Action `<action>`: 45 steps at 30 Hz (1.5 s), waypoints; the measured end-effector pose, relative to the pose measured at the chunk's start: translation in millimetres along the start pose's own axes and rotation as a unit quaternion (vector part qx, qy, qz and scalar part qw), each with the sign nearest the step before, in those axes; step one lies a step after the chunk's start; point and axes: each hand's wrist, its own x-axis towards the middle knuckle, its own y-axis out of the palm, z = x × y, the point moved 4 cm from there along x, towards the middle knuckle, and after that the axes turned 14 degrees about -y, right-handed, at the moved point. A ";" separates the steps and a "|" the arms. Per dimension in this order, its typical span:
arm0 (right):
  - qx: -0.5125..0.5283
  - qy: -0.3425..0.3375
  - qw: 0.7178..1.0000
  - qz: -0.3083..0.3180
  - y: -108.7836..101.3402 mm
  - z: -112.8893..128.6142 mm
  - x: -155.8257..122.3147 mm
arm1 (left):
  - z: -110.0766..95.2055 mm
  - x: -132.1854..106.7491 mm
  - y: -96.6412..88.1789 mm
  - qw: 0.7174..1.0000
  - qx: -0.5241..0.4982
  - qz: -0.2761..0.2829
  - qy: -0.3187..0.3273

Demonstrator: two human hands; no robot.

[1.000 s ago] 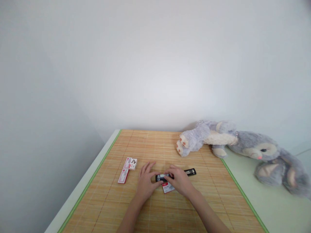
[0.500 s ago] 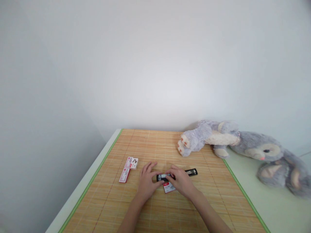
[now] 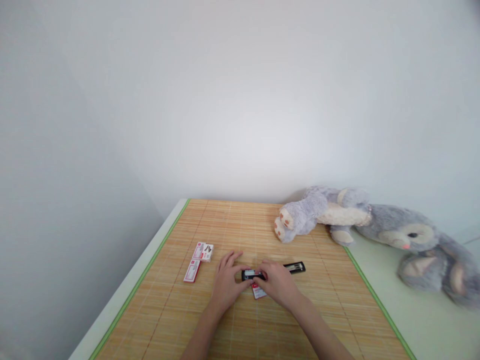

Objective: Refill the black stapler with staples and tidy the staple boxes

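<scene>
A black stapler (image 3: 294,268) lies opened out flat on the bamboo mat (image 3: 243,330), its metal track showing. My left hand (image 3: 227,281) rests on the mat at the stapler's left end, thumb against it, the other fingers stretched forward. My right hand (image 3: 276,282) covers the middle of the stapler, its fingers bent and pinched at the track. Whatever the fingertips hold is too small to make out. A small red-and-white box (image 3: 258,291) peeks out under my right hand.
Two red-and-white staple boxes, an open one (image 3: 202,251) and a flat one (image 3: 191,270), lie to the left. A grey plush rabbit (image 3: 367,223) sprawls at the back right. The mat has green edging; pale table margins (image 3: 431,320) flank it. A white wall stands behind.
My right hand has slid slightly left along the stapler, covering more of the small box. The left hand and the other boxes stay put.
</scene>
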 end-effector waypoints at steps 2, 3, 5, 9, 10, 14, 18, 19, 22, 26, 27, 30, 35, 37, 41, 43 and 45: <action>0.001 -0.002 1.000 0.003 -1.3 3.2 0.8 | 0.1 0.1 0.0 1.000 0.000 -0.001 0.000; 0.002 -0.004 1.000 0.005 -4.7 2.9 -0.1 | 0.2 0.2 0.1 1.000 0.001 -0.001 -0.001; -0.008 -0.011 1.000 -0.006 -17.8 -2.8 -5.0 | 0.3 0.5 0.0 1.000 0.003 -0.001 -0.003; -0.066 -0.004 0.996 -0.053 -56.0 -35.4 -28.1 | 0.1 1.0 -0.5 1.000 0.003 -0.003 -0.004; -0.068 0.002 0.997 -0.048 -63.5 -45.9 -35.0 | 0.1 1.2 -0.5 1.000 0.002 -0.003 -0.004; 0.020 0.037 0.999 0.023 -80.8 -79.1 -55.0 | 0.4 1.5 -0.5 1.000 -0.002 -0.002 -0.006; 0.132 0.034 0.990 0.036 -88.9 -75.7 -50.8 | -0.7 1.3 -0.9 1.000 -0.009 0.003 -0.004; 0.157 0.024 0.987 0.029 -88.9 -69.5 -46.5 | -1.3 1.2 -1.2 1.000 -0.011 0.004 -0.003; 0.201 -0.013 0.979 0.009 -80.8 -46.2 -30.0 | -3.7 0.1 -2.2 1.000 -0.016 0.008 0.001; 0.158 -0.052 0.986 -0.009 -57.1 -19.2 -6.8 | -6.5 -2.0 -3.2 1.000 -0.018 0.009 0.007; 0.133 -0.060 0.989 -0.004 -50.2 -13.9 -1.4 | -6.9 -2.4 -3.3 1.000 -0.017 0.009 0.009; 0.076 -0.076 0.994 0.018 -31.9 -2.1 11.9 | -7.5 -2.7 -3.6 1.000 -0.017 0.007 0.012; 0.055 -0.076 0.995 0.027 -17.3 3.2 22.0 | -6.7 -2.2 -3.4 1.000 -0.017 0.004 0.013; 0.055 -0.073 0.995 0.030 -16.5 2.2 22.5 | -6.3 -2.1 -3.4 1.000 -0.018 0.003 0.012; 0.063 -0.074 0.995 0.026 -22.6 0.9 19.7 | -6.4 -3.0 -3.9 1.000 -0.023 0.004 0.015; 0.069 -0.078 0.994 0.021 -27.9 1.1 16.0 | -6.4 -3.6 -4.2 1.000 -0.025 0.005 0.015; 0.089 -0.080 0.993 0.010 -33.3 0.5 10.3 | -6.2 -4.2 -4.2 1.000 -0.028 0.004 0.013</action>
